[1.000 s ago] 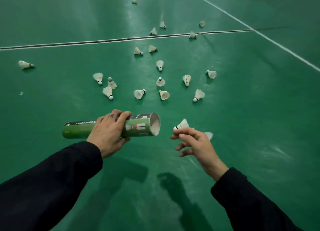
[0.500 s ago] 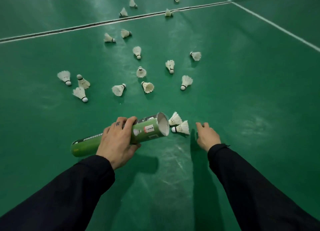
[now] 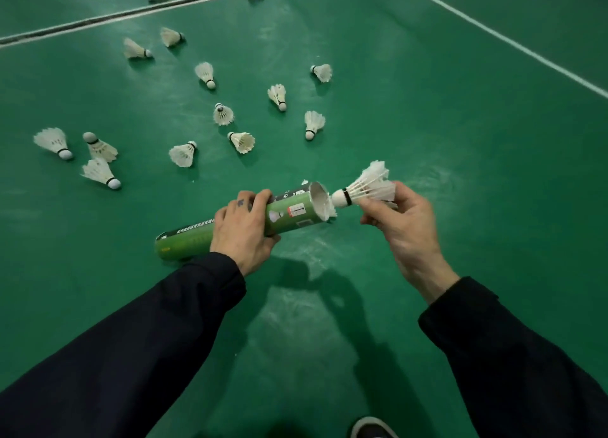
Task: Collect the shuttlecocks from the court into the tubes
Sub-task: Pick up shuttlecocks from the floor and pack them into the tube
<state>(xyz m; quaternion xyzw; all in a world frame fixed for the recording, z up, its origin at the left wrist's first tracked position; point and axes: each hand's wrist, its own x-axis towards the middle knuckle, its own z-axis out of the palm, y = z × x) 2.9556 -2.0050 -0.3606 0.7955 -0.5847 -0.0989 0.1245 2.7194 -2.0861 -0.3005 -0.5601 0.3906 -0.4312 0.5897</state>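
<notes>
My left hand [image 3: 243,230] grips a green cardboard tube [image 3: 296,212] around its middle, held nearly level with its open mouth facing right. My right hand [image 3: 399,217] pinches a white feather shuttlecock [image 3: 365,186] by its skirt, the cork tip pointing left and just at the tube's mouth. White feathers of another shuttlecock [image 3: 333,212] peek out behind the tube's rim; I cannot tell if it lies on the floor. Several more shuttlecocks lie scattered on the green court beyond, such as one [image 3: 182,153] ahead and a cluster of three [image 3: 95,156] at the left.
White court lines run across the far floor [image 3: 131,11] and diagonally at the right [image 3: 513,43]. The toe of a dark shoe [image 3: 373,429] shows at the bottom edge. Bare green floor [image 3: 477,174] spreads to the right.
My right hand went down to the floor beside the tube, picked up a shuttlecock and lifted it to the tube's mouth. The view has moved closer to the scattered shuttlecocks.
</notes>
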